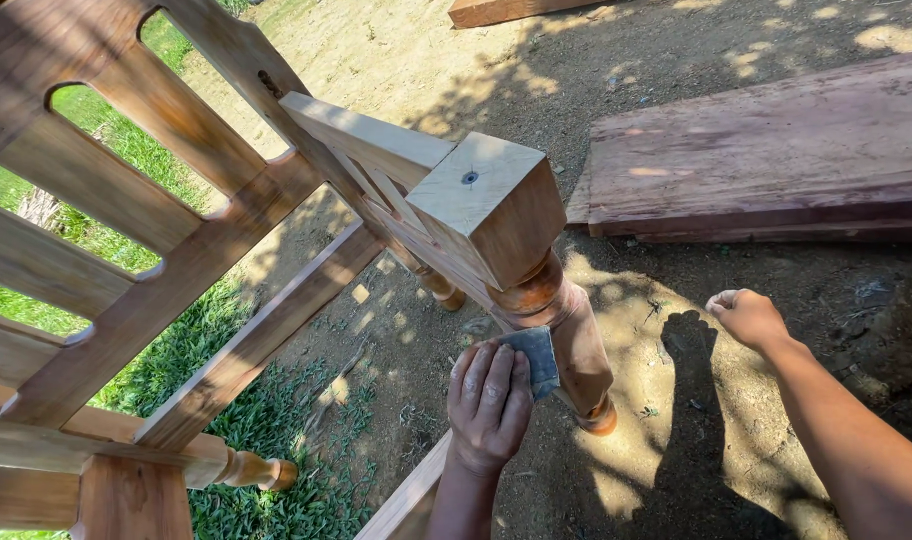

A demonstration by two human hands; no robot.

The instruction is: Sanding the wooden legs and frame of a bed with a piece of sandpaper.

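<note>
— Grey sandpaper [536,358], a small folded sheet, sits under the left hand [489,402], fingers pressed flat on it against the turned wooden leg [566,330].

— And the right hand?

— The right hand [748,317] hangs free to the right of the leg, loosely curled, holding nothing.

— What's above the grip?

— The leg's square top block [491,205] with a dark screw hole, joined to a pale rail [366,135]. Left of that, the reddish slatted frame [126,250]. Beyond the right hand, a weathered plank [766,160] lies on the dirt.
</note>
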